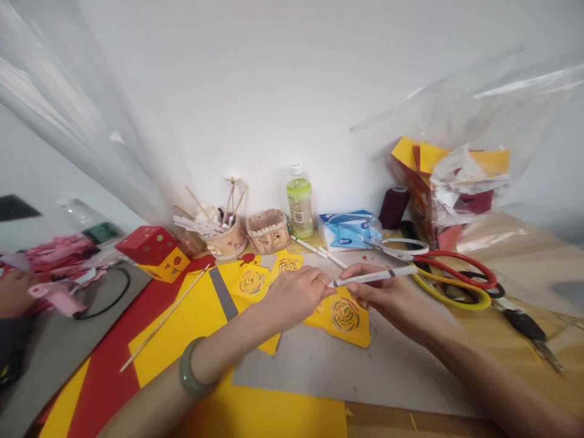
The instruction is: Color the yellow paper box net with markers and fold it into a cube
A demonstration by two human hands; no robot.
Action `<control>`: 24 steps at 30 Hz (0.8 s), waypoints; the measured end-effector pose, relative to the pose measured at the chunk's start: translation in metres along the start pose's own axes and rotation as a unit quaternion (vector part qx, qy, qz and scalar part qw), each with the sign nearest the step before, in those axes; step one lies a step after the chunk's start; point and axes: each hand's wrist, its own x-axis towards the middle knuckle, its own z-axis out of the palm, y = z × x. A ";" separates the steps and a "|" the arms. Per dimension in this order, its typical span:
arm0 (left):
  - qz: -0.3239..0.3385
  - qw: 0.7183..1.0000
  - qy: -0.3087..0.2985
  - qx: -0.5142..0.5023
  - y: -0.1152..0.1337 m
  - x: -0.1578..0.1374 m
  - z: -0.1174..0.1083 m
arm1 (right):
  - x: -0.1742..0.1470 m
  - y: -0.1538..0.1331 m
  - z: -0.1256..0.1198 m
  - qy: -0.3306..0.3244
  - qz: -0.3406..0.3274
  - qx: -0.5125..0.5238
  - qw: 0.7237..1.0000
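A white marker pen point(376, 277) with dark bands is held level between my hands. My right hand point(395, 298) is closed round its barrel. At the pen's left end, my left hand point(301, 292) pinches the tip or cap, its fingers bent together; a green bangle point(191, 368) circles that wrist. Just below the hands lies a yellow paper piece point(345, 315) with a drawn, coloured swirl flower. Two more swirl flowers show on a yellow piece point(250, 281) and another yellow piece point(290, 263) behind my left hand. Two white pens point(322, 250) rest beyond my hands.
Several scissors point(456, 274) and a box cutter point(524, 322) lie at right. Along the wall stand a tissue pack point(349, 228), thread spool point(395, 207), bottle point(299, 201) and baskets point(269, 231). At left are a red-yellow box point(155, 252), wooden stick point(164, 319), pink glue gun point(57, 298) and another person's hand point(16, 292).
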 end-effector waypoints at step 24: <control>-0.005 0.994 -0.108 0.025 0.002 0.003 -0.006 | -0.010 -0.025 0.014 -0.044 -0.024 -0.126 0.991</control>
